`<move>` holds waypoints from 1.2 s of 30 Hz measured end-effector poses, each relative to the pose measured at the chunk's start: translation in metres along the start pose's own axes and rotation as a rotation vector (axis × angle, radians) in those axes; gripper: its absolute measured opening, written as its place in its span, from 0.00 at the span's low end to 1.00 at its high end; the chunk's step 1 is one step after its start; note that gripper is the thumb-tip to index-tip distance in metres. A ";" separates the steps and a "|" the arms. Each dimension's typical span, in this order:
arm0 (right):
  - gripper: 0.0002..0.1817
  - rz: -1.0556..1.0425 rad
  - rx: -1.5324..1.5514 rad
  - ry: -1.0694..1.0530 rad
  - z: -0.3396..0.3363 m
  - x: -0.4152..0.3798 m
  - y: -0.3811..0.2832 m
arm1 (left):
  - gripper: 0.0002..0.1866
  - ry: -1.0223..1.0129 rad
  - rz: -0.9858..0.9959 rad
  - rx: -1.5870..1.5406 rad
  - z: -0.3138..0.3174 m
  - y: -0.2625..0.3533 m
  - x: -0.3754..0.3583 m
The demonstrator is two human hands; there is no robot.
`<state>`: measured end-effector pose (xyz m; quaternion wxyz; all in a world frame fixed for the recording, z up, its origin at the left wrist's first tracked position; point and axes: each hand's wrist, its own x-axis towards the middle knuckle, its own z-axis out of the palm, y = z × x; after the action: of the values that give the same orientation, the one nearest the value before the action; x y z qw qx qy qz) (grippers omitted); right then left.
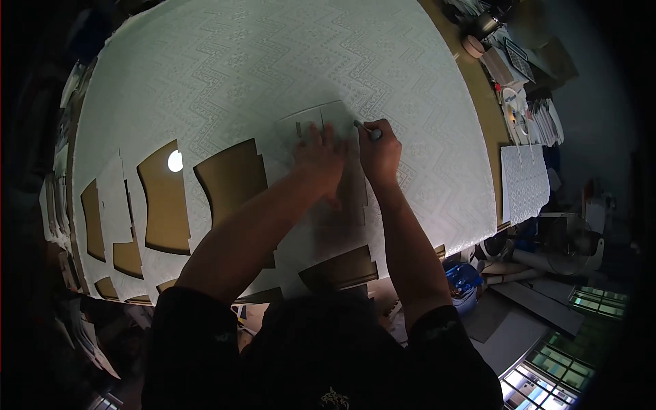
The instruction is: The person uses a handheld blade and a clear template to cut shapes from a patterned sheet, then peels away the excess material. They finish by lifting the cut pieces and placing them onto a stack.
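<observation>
White patterned fabric (pixel 273 61) covers the big table. On it, near the middle, lies a pale, partly see-through template (pixel 352 184) with a curved top edge. My left hand (pixel 320 160) presses flat on the template, its fingers spread and pointing away from me. Just to the right, my right hand (pixel 380 147) grips a grey pen (pixel 373 133), whose tip is at the template's upper right edge. Cut-out openings in the fabric show the brown tabletop (pixel 231 171) to the left of my hands.
At the far right edge lie a roll of tape (pixel 472 46), stacked papers (pixel 544 121) and a hanging patterned fabric piece (pixel 525 181). A fan (pixel 570 242) and a blue bag (pixel 463 279) are below right. More stacked material lines the left edge.
</observation>
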<state>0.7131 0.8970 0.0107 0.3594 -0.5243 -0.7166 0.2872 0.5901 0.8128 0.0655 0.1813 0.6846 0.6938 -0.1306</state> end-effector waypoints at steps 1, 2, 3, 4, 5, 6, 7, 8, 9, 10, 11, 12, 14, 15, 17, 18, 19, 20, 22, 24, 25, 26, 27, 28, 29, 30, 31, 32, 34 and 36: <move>0.09 -0.030 0.010 0.030 0.006 0.004 0.002 | 0.76 -0.035 -0.011 -0.015 -0.003 0.002 0.000; 0.09 -0.065 0.022 0.061 0.011 0.011 0.002 | 0.76 -0.065 -0.024 -0.031 -0.007 0.001 0.000; 0.09 -0.080 0.027 0.062 0.014 0.012 0.003 | 0.76 -0.052 -0.033 -0.030 -0.009 0.002 -0.001; 0.09 -0.055 0.025 0.053 0.015 0.011 0.006 | 0.76 -0.055 -0.036 -0.043 -0.010 0.002 -0.002; 0.09 -0.026 0.022 0.043 0.016 0.011 0.006 | 0.75 -0.062 -0.036 -0.058 -0.010 0.001 -0.003; 0.09 -0.032 0.021 0.039 0.018 0.011 0.007 | 0.75 -0.059 -0.041 -0.062 -0.010 0.001 -0.002; 0.08 -0.059 0.062 0.057 0.018 0.008 0.010 | 0.75 -0.066 -0.040 -0.074 -0.009 0.001 -0.002; 0.07 -0.089 0.105 0.076 0.019 0.007 0.012 | 0.74 -0.070 -0.041 -0.085 -0.009 0.001 -0.001; 0.07 -0.094 0.105 0.073 0.020 0.008 0.015 | 0.74 -0.067 -0.045 -0.088 -0.008 0.000 -0.001; 0.08 -0.088 0.102 0.065 0.019 0.009 0.017 | 0.74 -0.067 -0.044 -0.098 -0.007 0.000 -0.001; 0.08 -0.087 0.100 0.055 0.018 0.012 0.018 | 0.74 -0.063 -0.048 -0.110 -0.007 0.000 -0.001; 0.08 -0.100 0.102 0.043 0.016 0.012 0.017 | 0.74 -0.056 -0.062 -0.119 -0.006 0.001 -0.002; 0.09 -0.060 0.052 0.015 0.014 0.012 0.015 | 0.74 -0.057 -0.062 -0.144 -0.006 0.000 -0.003; 0.09 -0.071 0.058 0.003 0.016 0.013 0.020 | 0.74 -0.053 -0.078 -0.150 -0.006 -0.001 -0.003; 0.09 -0.041 0.095 -0.013 0.018 0.018 0.034 | 0.74 -0.048 -0.073 -0.161 -0.004 0.000 -0.001; 0.09 -0.046 0.091 -0.024 0.016 0.019 0.037 | 0.74 -0.047 -0.079 -0.172 -0.002 0.001 -0.002; 0.09 -0.056 0.090 -0.044 0.016 0.022 0.040 | 0.74 -0.032 -0.075 -0.180 -0.001 0.001 -0.002; 0.09 -0.065 0.094 -0.061 0.016 0.025 0.038 | 0.74 -0.016 -0.071 -0.184 -0.001 -0.001 -0.003; 0.08 -0.028 0.185 -0.143 0.012 0.035 0.041 | 0.74 -0.015 -0.079 -0.183 0.002 -0.003 -0.003; 0.08 0.017 0.271 -0.216 0.005 0.050 0.038 | 0.74 -0.015 -0.075 -0.180 0.000 -0.001 -0.001; 0.07 -0.060 0.208 -0.300 0.000 0.060 0.037 | 0.75 -0.003 -0.075 -0.178 0.001 -0.003 -0.003; 0.06 -0.134 0.144 -0.377 -0.008 0.070 0.037 | 0.75 0.011 -0.068 -0.172 0.001 -0.002 -0.003; 0.06 -0.119 0.141 -0.365 -0.016 0.079 0.037 | 0.75 0.003 -0.051 -0.166 0.002 0.000 -0.003; 0.06 -0.187 0.183 -0.499 -0.019 0.093 0.034 | 0.75 0.019 -0.038 -0.116 0.003 -0.002 -0.002; 0.06 -0.254 0.228 -0.641 -0.023 0.104 0.031 | 0.76 0.030 -0.031 -0.070 0.003 -0.001 -0.002; 0.06 -0.250 0.241 -0.645 -0.028 0.116 0.023 | 0.76 0.020 -0.038 -0.064 0.000 0.000 -0.001; 0.07 -0.260 0.157 -0.777 -0.032 0.129 0.014 | 0.75 0.002 -0.028 -0.055 -0.003 0.000 0.000; 0.07 -0.266 0.074 -0.909 -0.036 0.139 0.008 | 0.75 -0.023 -0.016 -0.046 -0.006 0.001 0.000; 0.06 -0.320 0.071 -0.975 -0.034 0.157 0.007 | 0.75 -0.051 -0.014 -0.009 -0.006 0.002 0.002; 0.06 -0.377 0.066 -1.042 -0.035 0.167 0.004 | 0.75 -0.079 -0.013 0.021 -0.006 0.004 0.003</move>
<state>0.7122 1.0595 0.0634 0.0188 -0.1637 -0.8716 0.4617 0.5933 0.8180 0.0702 0.2005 0.6762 0.6893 -0.1659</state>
